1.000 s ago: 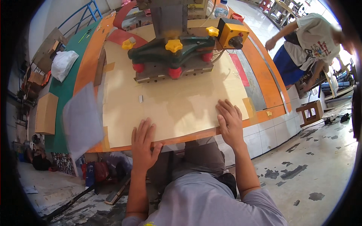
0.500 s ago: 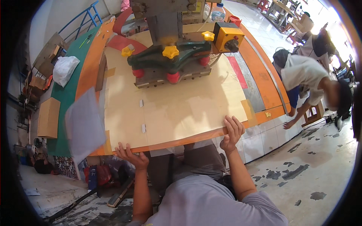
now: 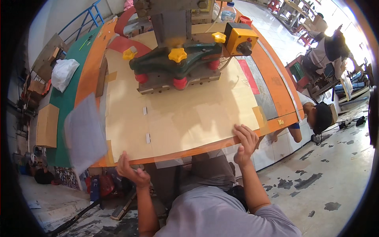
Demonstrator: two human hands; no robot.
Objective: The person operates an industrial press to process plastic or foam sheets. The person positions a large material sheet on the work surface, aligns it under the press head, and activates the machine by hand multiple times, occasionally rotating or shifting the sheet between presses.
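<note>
A large cream-yellow sheet (image 3: 193, 126) lies on the orange table beneath a press head (image 3: 177, 59) with yellow star knobs and red feet. My right hand (image 3: 245, 143) rests its outstretched fingertips on the sheet's near right edge, thumb held apart. At the near left corner, my left hand (image 3: 133, 170) has its fingers raised beside the table edge, slightly bent, with the thumb apart and nothing visible in the palm. Two small white pieces (image 3: 148, 138) sit on the sheet, left of its middle. Tan tape (image 3: 259, 116) shows at the sheet's right side.
A translucent sheet (image 3: 85, 136) hangs over the table's left side. Beyond it are a cardboard box (image 3: 47, 125) and a white plastic bag (image 3: 64, 74) on a green surface (image 3: 65, 106). A yellow control box (image 3: 241, 40) stands right of the press. Another person (image 3: 319, 116) crouches at the right.
My left hand has shifted slightly left and down, away from the sheet's edge. My right hand stays about where it was. The other person has gone from bending over to crouching low beside the table.
</note>
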